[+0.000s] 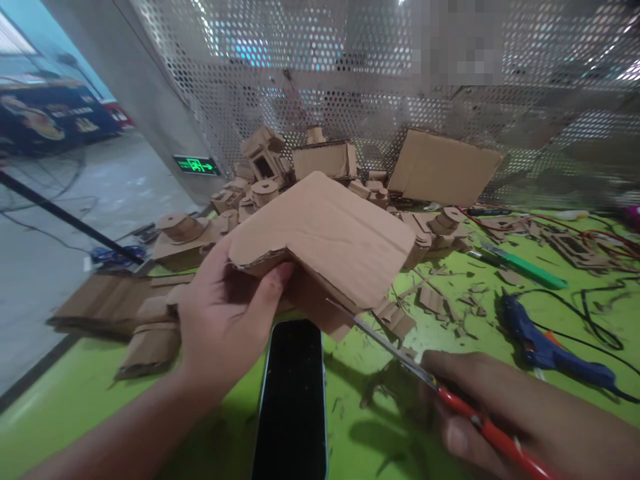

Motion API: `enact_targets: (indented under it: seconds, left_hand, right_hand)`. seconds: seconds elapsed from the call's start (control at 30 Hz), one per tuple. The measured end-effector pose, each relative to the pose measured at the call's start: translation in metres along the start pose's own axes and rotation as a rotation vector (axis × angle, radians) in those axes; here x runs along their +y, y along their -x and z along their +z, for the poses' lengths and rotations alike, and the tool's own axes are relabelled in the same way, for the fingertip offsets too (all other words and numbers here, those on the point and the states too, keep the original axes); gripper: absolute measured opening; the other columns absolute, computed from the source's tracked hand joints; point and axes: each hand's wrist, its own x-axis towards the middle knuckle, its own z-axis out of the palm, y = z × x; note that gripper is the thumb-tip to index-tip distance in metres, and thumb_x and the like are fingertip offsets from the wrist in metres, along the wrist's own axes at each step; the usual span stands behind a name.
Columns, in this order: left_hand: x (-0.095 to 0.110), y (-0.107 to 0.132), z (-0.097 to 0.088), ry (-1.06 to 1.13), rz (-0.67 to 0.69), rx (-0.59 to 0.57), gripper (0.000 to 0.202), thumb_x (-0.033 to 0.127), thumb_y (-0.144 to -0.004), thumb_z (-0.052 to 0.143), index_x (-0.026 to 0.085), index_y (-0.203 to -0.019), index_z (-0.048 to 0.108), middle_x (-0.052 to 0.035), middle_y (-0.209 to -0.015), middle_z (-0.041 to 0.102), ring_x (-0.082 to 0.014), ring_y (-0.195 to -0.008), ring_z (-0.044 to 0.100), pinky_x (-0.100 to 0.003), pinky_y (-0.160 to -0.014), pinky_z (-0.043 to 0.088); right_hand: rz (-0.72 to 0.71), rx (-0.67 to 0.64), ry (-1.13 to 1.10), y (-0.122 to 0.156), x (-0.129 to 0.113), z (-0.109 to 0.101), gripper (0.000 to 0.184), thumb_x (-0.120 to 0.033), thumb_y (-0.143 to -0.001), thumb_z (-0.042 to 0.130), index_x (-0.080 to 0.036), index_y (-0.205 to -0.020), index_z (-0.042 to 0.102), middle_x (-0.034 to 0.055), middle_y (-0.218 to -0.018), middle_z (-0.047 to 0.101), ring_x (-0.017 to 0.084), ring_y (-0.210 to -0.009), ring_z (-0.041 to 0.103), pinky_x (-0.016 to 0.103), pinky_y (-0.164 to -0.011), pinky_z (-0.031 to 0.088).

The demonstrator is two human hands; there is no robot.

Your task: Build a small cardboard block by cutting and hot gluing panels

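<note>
My left hand (227, 320) grips a folded cardboard piece (325, 227), with the thumb under its notched near edge and the fingers behind. The cardboard is held above the table. My right hand (475, 400) is closed on red-handled scissors (395, 350), which I see nearly edge-on. Their tip reaches the lower edge of the cardboard; whether the blades are around it or only beside it, I cannot tell. Below the cardboard a dark-screened phone (290, 407) lies on the green table (345, 433).
Cardboard models (325, 160) stand at the back against a perforated metal screen (300, 100). Cardboard scraps (435, 300), a green utility knife (533, 269) and a blue glue gun (550, 350) with its cord lie to the right. Stacked cardboard (115, 300) sits at the left edge.
</note>
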Motion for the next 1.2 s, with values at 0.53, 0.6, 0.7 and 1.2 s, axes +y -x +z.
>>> enact_targets:
  seconds: [0.53,0.6,0.7,1.2]
  left_hand:
    - [0.004,-0.004,0.0,-0.03,0.099,0.005,0.029,0.005,-0.09,0.08,0.014,-0.117,0.082,-0.0082,-0.121,0.086,-0.0228,-0.112,0.083,-0.03,-0.1,0.067]
    - [0.002,-0.004,-0.002,-0.049,0.088,0.002,0.029,0.005,-0.089,0.08,0.014,-0.117,0.082,-0.0088,-0.122,0.086,-0.0235,-0.112,0.082,-0.031,-0.101,0.067]
    - [0.001,-0.005,-0.003,-0.061,0.094,0.015,0.026,0.008,-0.09,0.079,0.014,-0.115,0.082,-0.009,-0.118,0.086,-0.0234,-0.109,0.082,-0.031,-0.098,0.068]
    - [0.002,-0.004,-0.002,0.024,0.14,0.016,0.041,0.004,-0.085,0.08,0.021,-0.122,0.084,-0.0037,-0.125,0.086,-0.0207,-0.112,0.082,-0.026,-0.101,0.066]
  right_hand:
    - [0.028,0.044,0.019,-0.011,-0.005,0.011,0.045,-0.068,-0.103,0.055,-0.03,-0.098,0.077,0.0054,-0.11,0.087,0.024,-0.085,0.084,0.023,-0.062,0.064]
    - [-0.025,0.044,0.032,-0.014,-0.006,0.013,0.051,-0.07,-0.103,0.049,-0.029,-0.087,0.073,0.0062,-0.097,0.086,0.022,-0.069,0.079,0.025,-0.054,0.06]
    - [-0.059,0.035,0.007,-0.021,-0.011,0.015,0.054,-0.071,-0.102,0.047,-0.028,-0.082,0.072,0.0053,-0.076,0.081,0.021,-0.055,0.071,0.027,-0.047,0.054]
    - [0.059,0.079,-0.053,-0.003,0.001,0.027,0.056,-0.065,-0.096,0.071,-0.034,-0.143,0.072,0.0033,-0.126,0.085,0.026,-0.101,0.084,0.022,-0.074,0.067]
